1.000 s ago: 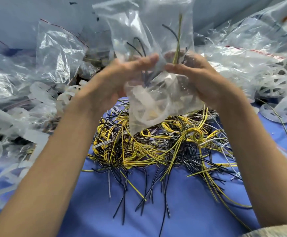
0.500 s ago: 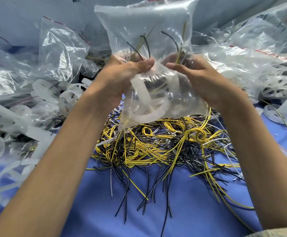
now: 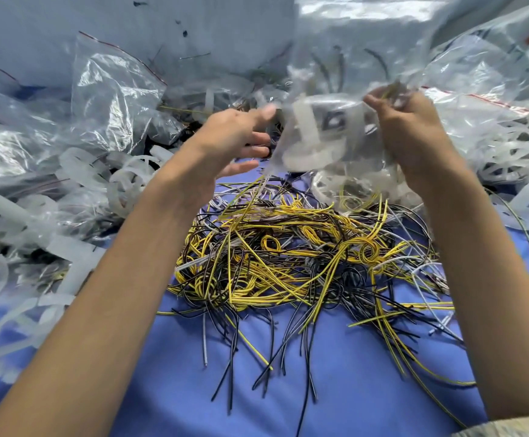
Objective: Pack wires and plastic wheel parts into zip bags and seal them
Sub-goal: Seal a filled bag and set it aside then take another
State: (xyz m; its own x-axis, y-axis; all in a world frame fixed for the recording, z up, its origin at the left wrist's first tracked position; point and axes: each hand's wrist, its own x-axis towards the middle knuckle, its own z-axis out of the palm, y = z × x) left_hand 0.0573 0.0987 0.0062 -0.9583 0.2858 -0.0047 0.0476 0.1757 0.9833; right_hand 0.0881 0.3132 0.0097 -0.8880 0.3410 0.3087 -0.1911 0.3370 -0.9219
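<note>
High in the upper right of the frame, a clear zip bag (image 3: 351, 42) hangs blurred above the wire pile (image 3: 304, 257). The right hand (image 3: 414, 134) pinches its right side, fingers curled tight on the plastic. Inside the bag sit a white plastic wheel part (image 3: 313, 143) and a few dark wires (image 3: 339, 70). Just left of the bag, the left hand (image 3: 225, 143) has its fingers spread apart and holds nothing; whether its thumb touches the bag's edge cannot be told. The pile lies tangled at centre on the blue cloth (image 3: 351, 373). Loose wheel parts (image 3: 124, 181) and other clear bags (image 3: 112, 99) crowd the left side.
</note>
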